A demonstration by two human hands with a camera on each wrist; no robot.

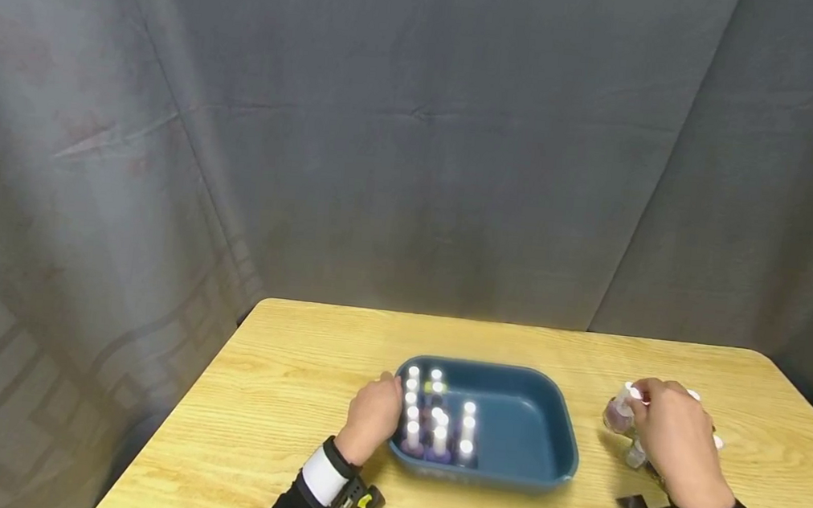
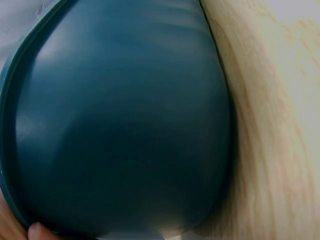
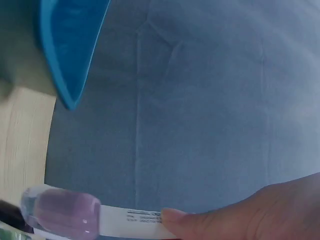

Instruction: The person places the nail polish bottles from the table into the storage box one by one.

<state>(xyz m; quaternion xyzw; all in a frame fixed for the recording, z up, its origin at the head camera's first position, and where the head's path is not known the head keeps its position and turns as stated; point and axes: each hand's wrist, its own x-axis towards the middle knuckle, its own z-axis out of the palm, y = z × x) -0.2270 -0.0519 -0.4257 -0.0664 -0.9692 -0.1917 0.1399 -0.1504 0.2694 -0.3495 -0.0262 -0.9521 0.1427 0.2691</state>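
My right hand [image 1: 676,439] pinches a nail polish bottle [image 1: 617,418] by its long white cap, to the right of a blue plastic bin [image 1: 517,437]. Up close in the right wrist view, the nail polish bottle [image 3: 67,212] shows pale purple polish in clear glass, with the thumb [image 3: 220,222] on the printed cap. At the bin's left end, my left hand [image 1: 372,412] grips the rim. The left wrist view has the bin's outer wall [image 2: 130,110] filling most of it, a fingertip [image 2: 40,231] at the rim. Several white-capped bottles [image 1: 413,440] stand in rows inside the bin's left part.
More white-capped bottles [image 1: 636,454] stand beside and partly behind my right hand. Bin and bottles rest on a light wooden table [image 1: 280,372]. A grey cloth [image 1: 416,142] hangs behind the table's far edge.
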